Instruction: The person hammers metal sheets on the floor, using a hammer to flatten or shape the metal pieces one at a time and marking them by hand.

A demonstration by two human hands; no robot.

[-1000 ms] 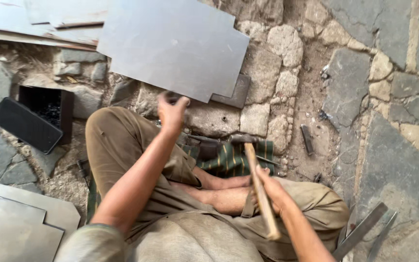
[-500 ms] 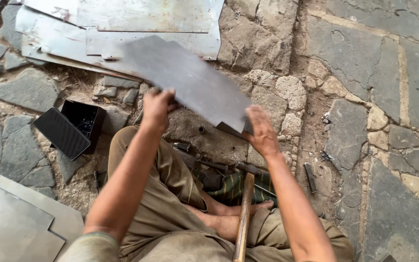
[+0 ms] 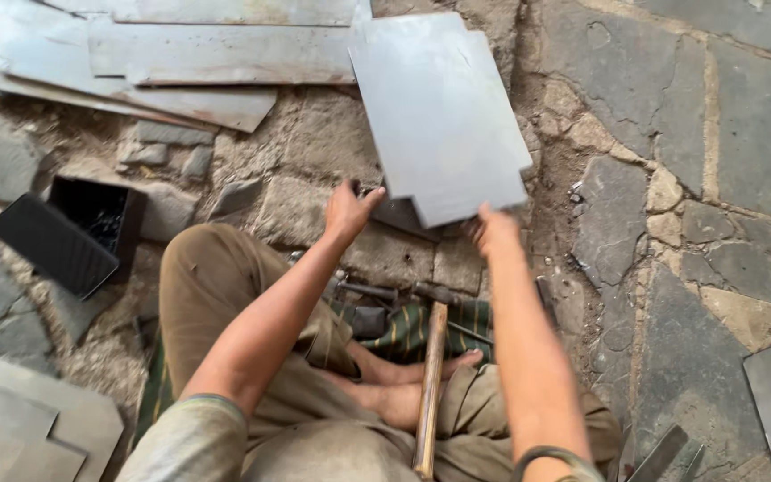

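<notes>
Toward twelve o'clock from the seated person, a notched grey metal sheet (image 3: pixel 439 112) lies tilted over the stone paving (image 3: pixel 716 178). Its near edge is pinched by the right hand (image 3: pixel 495 230) at the lower right corner; the left hand (image 3: pixel 347 210) touches near its lower left, fingers loose, grip unclear. At six o'clock a wooden handle (image 3: pixel 430 393) rests across the legs. At nine o'clock sits a black box (image 3: pixel 91 214), with more sheets (image 3: pixel 216 54) at eleven.
</notes>
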